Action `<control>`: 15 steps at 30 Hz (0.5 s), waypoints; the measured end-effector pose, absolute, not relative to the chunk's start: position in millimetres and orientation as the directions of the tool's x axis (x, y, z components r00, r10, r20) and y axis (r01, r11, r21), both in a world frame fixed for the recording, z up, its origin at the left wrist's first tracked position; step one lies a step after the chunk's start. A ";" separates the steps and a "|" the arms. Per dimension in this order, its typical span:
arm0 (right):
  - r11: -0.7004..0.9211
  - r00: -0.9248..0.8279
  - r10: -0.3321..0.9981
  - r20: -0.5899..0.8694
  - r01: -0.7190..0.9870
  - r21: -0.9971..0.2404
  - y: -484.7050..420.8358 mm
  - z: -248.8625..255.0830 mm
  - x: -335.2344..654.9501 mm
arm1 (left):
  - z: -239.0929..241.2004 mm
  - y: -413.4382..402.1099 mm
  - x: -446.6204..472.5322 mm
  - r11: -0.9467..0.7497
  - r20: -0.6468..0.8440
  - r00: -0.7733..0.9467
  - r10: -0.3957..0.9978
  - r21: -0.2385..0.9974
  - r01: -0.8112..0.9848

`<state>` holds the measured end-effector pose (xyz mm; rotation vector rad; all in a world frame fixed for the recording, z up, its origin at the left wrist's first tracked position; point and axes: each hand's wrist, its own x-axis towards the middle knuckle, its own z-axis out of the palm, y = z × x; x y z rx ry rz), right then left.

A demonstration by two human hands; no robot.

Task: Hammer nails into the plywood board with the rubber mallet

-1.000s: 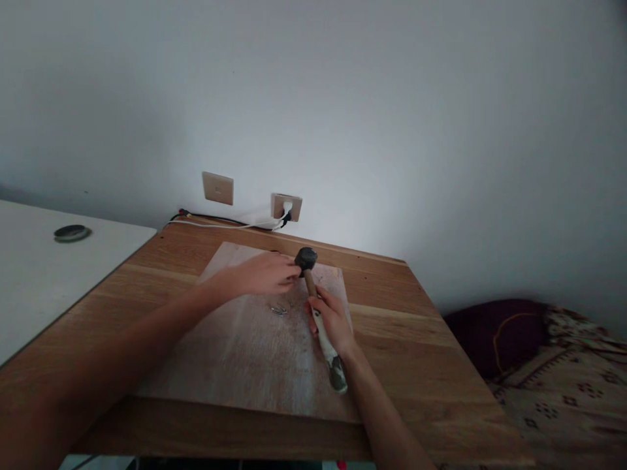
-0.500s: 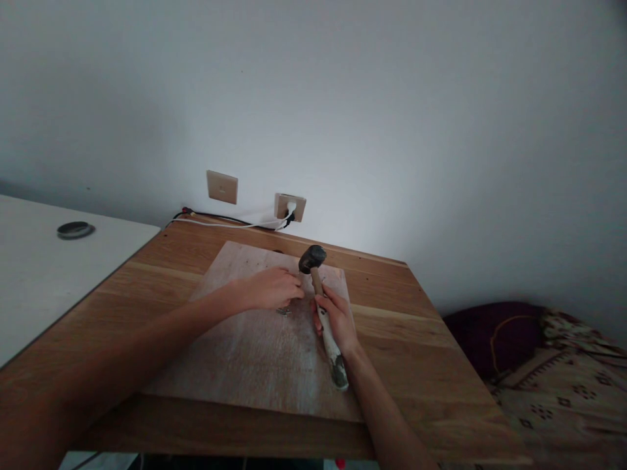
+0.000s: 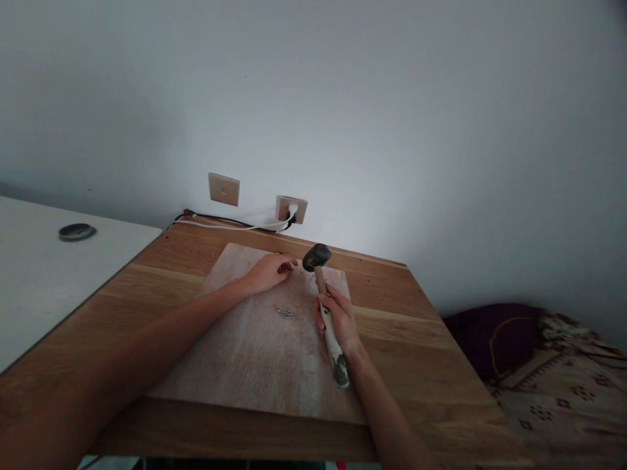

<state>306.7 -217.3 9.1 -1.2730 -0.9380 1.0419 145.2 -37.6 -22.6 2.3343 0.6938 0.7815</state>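
Note:
My right hand grips the pale wooden handle of a hammer. Its dark head is raised a little over the far part of a plywood board. My left hand rests on the board's far edge just left of the hammer head, fingers curled in a pinch; whatever it holds is too small to make out. A few small metal nails lie loose on the board between my two hands. The board lies flat on a wooden table.
A white desk with a round dark lid adjoins the table on the left. Wall sockets and cables sit behind the table. A patterned fabric and dark cushion lie to the right.
My left hand drew back to the loose nails, then moved to the board's far edge. The hammer head shifted slightly right and away from it.

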 end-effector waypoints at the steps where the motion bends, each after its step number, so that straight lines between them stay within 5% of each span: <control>1: 0.012 0.287 0.958 -0.009 -0.074 -0.997 -215.9 13.6 307.3 | -22.5 -37.9 145.1 -0.709 0.361 0.698 0.619 0.639 0.298; 8: -0.003 0.288 0.957 -0.018 -0.054 -0.999 -203.6 35.0 298.5 | -23.2 -37.0 145.6 -0.748 0.374 0.698 0.611 0.561 0.354; 15: 0.011 0.236 0.972 0.021 0.045 -0.999 -208.2 18.2 282.1 | -24.3 -37.9 144.4 -0.622 0.322 0.652 0.687 0.724 0.298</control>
